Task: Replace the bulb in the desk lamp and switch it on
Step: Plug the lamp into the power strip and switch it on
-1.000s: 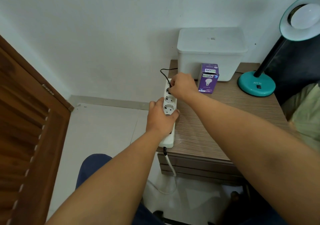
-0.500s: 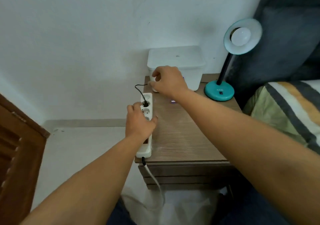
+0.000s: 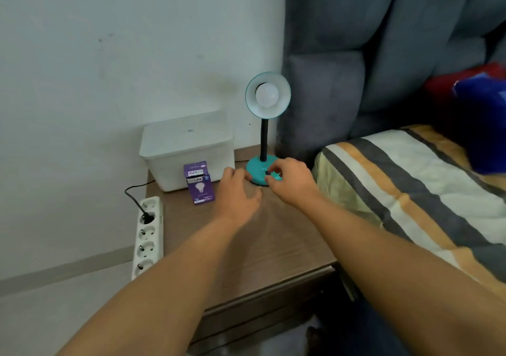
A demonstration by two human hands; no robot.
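Note:
A teal desk lamp [image 3: 267,94] stands at the back of the wooden bedside table [image 3: 257,249], its round shade facing me with a white unlit bulb [image 3: 266,94] in it. My right hand [image 3: 291,181] hovers over the lamp's teal base [image 3: 256,169], fingertips at the small dark switch [image 3: 267,173]. My left hand [image 3: 237,195] rests just left of the base, fingers touching its edge, holding nothing. A purple bulb box [image 3: 199,182] stands upright left of my hands. The lamp's black plug [image 3: 146,216] sits in the white power strip [image 3: 147,235].
A white lidded plastic bin [image 3: 189,147] stands at the back against the wall. The power strip lies along the table's left edge. A bed with a striped blanket [image 3: 405,188] and a grey headboard [image 3: 356,54] borders the table on the right.
Both hands left the power strip, where the plug now sits, and moved right to the lamp base. The camera view swung right toward the lamp and bed.

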